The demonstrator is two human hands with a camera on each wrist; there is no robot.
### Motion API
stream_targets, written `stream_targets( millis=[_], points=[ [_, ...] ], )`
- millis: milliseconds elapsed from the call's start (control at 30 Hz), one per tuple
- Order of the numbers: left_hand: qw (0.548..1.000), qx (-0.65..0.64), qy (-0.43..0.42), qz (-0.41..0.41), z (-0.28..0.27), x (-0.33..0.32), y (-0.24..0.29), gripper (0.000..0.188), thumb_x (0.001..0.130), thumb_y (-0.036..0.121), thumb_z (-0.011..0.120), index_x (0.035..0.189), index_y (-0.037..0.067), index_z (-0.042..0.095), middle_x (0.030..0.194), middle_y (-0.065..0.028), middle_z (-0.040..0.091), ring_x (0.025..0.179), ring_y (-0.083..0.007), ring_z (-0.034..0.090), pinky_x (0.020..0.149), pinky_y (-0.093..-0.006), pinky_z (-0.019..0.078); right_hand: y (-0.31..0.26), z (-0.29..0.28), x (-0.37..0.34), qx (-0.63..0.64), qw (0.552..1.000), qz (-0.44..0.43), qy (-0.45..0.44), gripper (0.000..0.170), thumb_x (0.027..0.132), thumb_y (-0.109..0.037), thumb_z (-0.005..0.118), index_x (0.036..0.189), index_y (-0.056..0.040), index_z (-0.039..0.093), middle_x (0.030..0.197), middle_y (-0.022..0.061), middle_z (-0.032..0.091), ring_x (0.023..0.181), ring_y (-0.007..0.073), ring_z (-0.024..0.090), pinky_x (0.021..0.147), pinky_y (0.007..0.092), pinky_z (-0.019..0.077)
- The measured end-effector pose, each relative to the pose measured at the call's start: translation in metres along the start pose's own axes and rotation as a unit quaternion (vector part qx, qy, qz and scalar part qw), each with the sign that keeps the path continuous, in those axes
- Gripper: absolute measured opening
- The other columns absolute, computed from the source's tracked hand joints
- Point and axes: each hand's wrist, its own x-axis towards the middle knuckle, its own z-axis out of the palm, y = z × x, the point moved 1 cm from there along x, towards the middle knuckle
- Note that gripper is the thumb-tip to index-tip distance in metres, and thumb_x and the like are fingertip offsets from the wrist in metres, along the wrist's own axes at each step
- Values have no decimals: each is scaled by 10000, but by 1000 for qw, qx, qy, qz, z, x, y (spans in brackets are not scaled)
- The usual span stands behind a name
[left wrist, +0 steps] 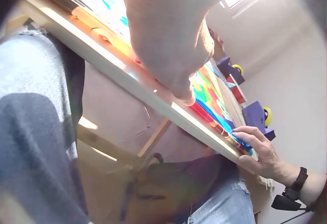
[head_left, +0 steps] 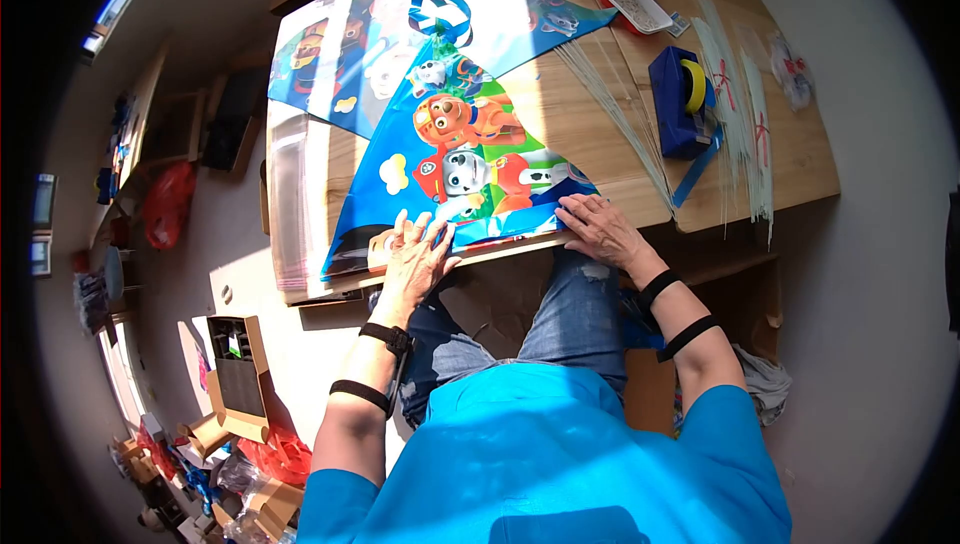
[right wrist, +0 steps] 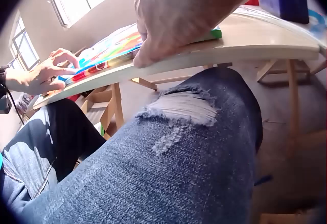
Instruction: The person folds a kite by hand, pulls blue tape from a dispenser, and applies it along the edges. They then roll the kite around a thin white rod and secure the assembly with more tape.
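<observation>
A triangular blue kite-like sheet (head_left: 465,119), printed with cartoon dogs, lies on the wooden table with its wide edge toward me. My left hand (head_left: 413,259) rests on that edge left of the middle, fingers spread over the print. Near the sheet's right corner, my right hand (head_left: 603,232) presses on the edge with its fingers laid close together. Between both hands the near edge is folded over in a narrow strip (head_left: 510,227). In the right wrist view the fold shows as a red and blue band (right wrist: 92,72) along the table edge; the right palm hides part of the sheet.
More printed sheets (head_left: 345,54) and a blue ribbon loop (head_left: 412,12) lie at the far left. To the right are a tape dispenser (head_left: 680,104), bundles of thin white rods (head_left: 735,109) and a white tray (head_left: 633,4). Clear plastic sleeves (head_left: 290,199) lie at the left edge.
</observation>
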Motion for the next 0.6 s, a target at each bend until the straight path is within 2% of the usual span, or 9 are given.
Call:
stream_targets(
  millis=[33,100,133,167,267,400,467,500,600],
  points=[
    [1000,1,0,-3,3,-2,-1,505,838,336,702,1293,161,570,1189,-46,557,1207,-251,481,1136,-526,218,0,1,0,1,1000,-3,0,623,768,-330,740,1289,-51,545,1336,115,515,1248,280,480,1082,413,378],
    [998,4,-61,5,9,-6,-2,660,810,379,720,1377,132,491,1222,-64,540,1216,-266,466,1094,-504,287,-1,2,-1,-20,999,-8,23,621,756,-284,750,1299,-66,542,1304,115,521,1243,283,480,1078,410,386],
    [996,-14,-84,1,9,-7,-2,677,828,271,681,1431,103,422,1234,-91,530,1180,-277,487,1036,-469,365,0,2,-3,-19,999,-8,24,621,756,-284,750,1299,-66,542,1304,115,521,1243,283,480,1078,410,386],
    [996,-11,-86,-1,10,-7,-2,677,828,271,681,1431,103,422,1234,-91,530,1180,-277,487,1036,-469,365,2,1,-4,-5,1000,-1,22,608,762,-264,744,1304,-78,542,1291,113,522,1237,285,482,1078,413,387],
    [995,49,-79,36,1,-7,0,645,847,72,532,1471,58,368,1223,-124,530,1121,-279,522,987,-386,434,4,5,-3,1,1000,2,20,592,770,-231,735,1314,-100,540,1274,110,522,1227,288,486,1081,420,388],
    [992,94,-73,40,-2,-10,0,632,851,64,514,1468,70,378,1202,-107,546,1102,-260,534,975,-386,450,2,9,1,-44,999,-2,24,524,820,-128,643,1330,-101,527,1262,118,529,1209,287,504,1076,425,400],
    [998,29,-52,-1,-3,-10,-1,601,843,42,534,1434,75,433,1149,-110,596,1093,-271,568,961,-394,461,5,9,-2,-89,996,-2,33,503,834,-95,608,1330,-100,527,1247,120,540,1197,284,519,1070,422,407],
    [998,26,-49,3,-1,-12,-3,601,843,42,534,1434,75,433,1149,-110,596,1093,-271,568,961,-394,461,5,8,-1,-53,997,6,61,449,839,-68,577,1286,-87,549,1206,122,568,1160,282,549,1040,409,436],
    [984,-160,66,-41,1,-17,-17,427,858,-40,554,1259,95,612,1056,-135,668,1060,-287,629,941,-376,482,8,0,0,13,995,43,94,332,841,-35,557,1169,-67,597,1110,118,619,1073,286,601,960,389,492]
  ],
)
